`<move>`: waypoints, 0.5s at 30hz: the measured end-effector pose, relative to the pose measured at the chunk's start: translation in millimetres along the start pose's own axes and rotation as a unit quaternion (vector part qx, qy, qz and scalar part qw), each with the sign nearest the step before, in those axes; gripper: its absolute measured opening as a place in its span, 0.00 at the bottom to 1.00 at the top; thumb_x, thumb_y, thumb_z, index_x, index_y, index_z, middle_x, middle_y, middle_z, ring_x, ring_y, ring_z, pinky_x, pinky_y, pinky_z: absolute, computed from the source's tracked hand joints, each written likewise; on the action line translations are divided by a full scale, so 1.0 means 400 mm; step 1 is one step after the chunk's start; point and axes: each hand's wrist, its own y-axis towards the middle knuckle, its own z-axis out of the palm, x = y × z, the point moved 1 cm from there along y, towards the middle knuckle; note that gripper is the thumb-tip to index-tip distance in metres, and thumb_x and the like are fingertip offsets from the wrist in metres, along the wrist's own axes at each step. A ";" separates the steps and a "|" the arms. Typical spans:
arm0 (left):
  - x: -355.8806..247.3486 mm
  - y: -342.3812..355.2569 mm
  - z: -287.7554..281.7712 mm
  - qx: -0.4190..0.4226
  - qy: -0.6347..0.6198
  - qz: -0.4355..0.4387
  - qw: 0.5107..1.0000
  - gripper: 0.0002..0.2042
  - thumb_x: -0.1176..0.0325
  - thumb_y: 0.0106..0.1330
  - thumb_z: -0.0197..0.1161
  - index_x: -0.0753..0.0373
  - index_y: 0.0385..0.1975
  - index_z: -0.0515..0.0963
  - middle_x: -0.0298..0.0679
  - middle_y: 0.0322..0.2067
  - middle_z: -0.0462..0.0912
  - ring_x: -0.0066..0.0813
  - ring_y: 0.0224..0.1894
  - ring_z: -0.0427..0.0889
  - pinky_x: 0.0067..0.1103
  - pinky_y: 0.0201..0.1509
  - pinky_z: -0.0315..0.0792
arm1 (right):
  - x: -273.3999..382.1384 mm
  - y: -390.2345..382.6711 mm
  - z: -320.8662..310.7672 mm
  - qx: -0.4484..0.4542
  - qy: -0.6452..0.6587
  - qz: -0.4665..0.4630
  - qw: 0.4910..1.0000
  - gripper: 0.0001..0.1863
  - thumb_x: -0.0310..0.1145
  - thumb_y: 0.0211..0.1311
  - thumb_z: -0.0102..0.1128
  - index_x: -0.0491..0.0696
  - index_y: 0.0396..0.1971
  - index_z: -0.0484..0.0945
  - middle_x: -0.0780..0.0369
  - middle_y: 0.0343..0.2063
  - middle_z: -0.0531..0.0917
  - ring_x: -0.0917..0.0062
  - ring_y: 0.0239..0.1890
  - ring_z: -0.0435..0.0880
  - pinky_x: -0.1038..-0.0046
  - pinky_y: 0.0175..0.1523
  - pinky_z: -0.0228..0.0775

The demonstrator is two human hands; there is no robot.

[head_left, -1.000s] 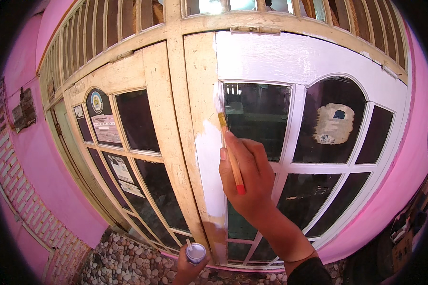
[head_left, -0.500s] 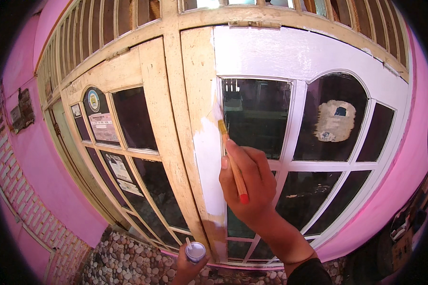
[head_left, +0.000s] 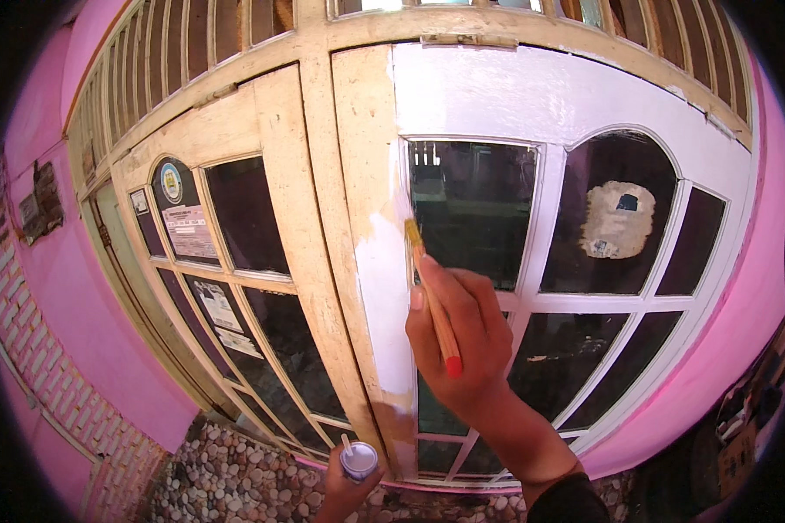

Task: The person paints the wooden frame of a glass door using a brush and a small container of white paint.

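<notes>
My right hand (head_left: pixel 462 336) is closed around the wooden handle of a paintbrush (head_left: pixel 440 318), whose red-tipped end points down toward my wrist. The brush head touches the left stile of a window shutter (head_left: pixel 488 91), beside the upper glass pane. Pale lilac-white paint covers most of this shutter; bare cream wood shows along its left stile. Low down, my left hand (head_left: pixel 345 488) grips a small paint cup (head_left: pixel 358 460) with pale paint inside and a short light stick standing in it. The bristles are partly hidden against the wet paint.
To the left stands an unpainted cream shutter (head_left: pixel 279 131) with stickers and papers on its glass. Slatted vents (head_left: pixel 209 39) run above. Pink walls (head_left: pixel 105 322) flank both sides, and pebbled ground (head_left: pixel 227 475) lies below.
My right hand and the brush have shifted very slightly to the right. My left hand and the cup stay in place.
</notes>
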 end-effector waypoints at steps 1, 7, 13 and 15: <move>-0.001 0.003 0.003 -0.006 0.017 0.017 1.000 0.31 0.72 0.54 0.76 0.70 0.54 0.65 0.42 0.41 0.79 0.27 0.43 0.81 0.25 0.47 0.76 | -0.004 0.011 -0.001 -0.013 -0.003 -0.012 1.000 0.22 0.21 0.54 0.67 0.40 0.51 0.76 0.56 0.35 0.79 0.67 0.32 0.82 0.71 0.34 0.77; -0.018 0.009 0.013 -0.006 0.011 0.018 1.000 0.31 0.73 0.54 0.76 0.69 0.54 0.65 0.42 0.41 0.78 0.27 0.43 0.80 0.25 0.48 0.76 | -0.017 -0.011 0.000 0.028 -0.004 0.025 0.999 0.21 0.21 0.55 0.67 0.39 0.50 0.77 0.56 0.35 0.79 0.67 0.32 0.82 0.71 0.34 0.77; -0.009 0.005 0.010 -0.007 0.013 0.014 1.000 0.31 0.73 0.54 0.76 0.69 0.55 0.64 0.41 0.41 0.79 0.27 0.43 0.80 0.26 0.48 0.76 | 0.003 -0.037 -0.018 0.005 0.010 0.021 1.000 0.19 0.21 0.55 0.67 0.39 0.48 0.78 0.55 0.35 0.79 0.68 0.31 0.83 0.73 0.34 0.77; -0.009 0.002 0.006 -0.008 0.016 0.016 1.000 0.31 0.73 0.54 0.76 0.70 0.55 0.64 0.41 0.42 0.79 0.27 0.43 0.80 0.25 0.48 0.76 | 0.004 -0.011 -0.017 -0.005 0.004 0.008 1.000 0.19 0.21 0.55 0.67 0.39 0.48 0.78 0.55 0.34 0.79 0.68 0.31 0.83 0.73 0.34 0.77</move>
